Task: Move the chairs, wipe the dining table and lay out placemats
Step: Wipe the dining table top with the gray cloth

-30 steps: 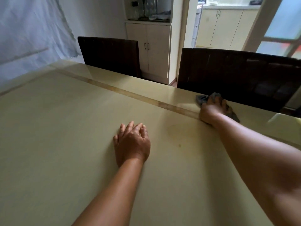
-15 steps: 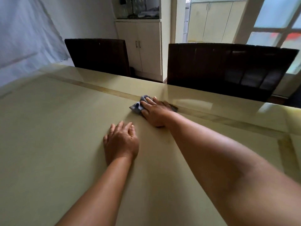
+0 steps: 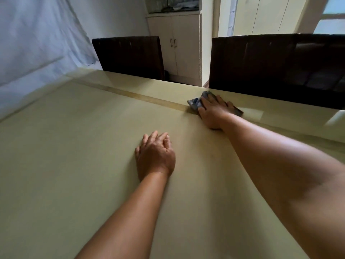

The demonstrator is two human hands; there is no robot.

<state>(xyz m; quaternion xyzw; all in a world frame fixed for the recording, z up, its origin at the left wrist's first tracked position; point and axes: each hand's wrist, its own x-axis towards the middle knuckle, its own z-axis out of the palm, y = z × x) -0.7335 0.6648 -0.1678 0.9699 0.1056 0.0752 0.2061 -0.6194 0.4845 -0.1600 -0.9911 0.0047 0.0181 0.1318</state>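
The glossy cream dining table fills most of the view, with a tan inlay strip running near its far edge. My right hand presses a grey-blue cloth flat on that strip, close to the far edge. My left hand rests palm down on the table's middle, fingers together, holding nothing. Two dark brown chairs stand at the far side: one at the left, one at the right, right behind the cloth.
A cream two-door cabinet stands behind the chairs. A white sheet hangs along the wall at the left. A doorway and a window frame lie at the back right.
My right hand slid the cloth left along the strip toward my left hand, then back out toward the far edge by the right chair. My left hand stayed planted.
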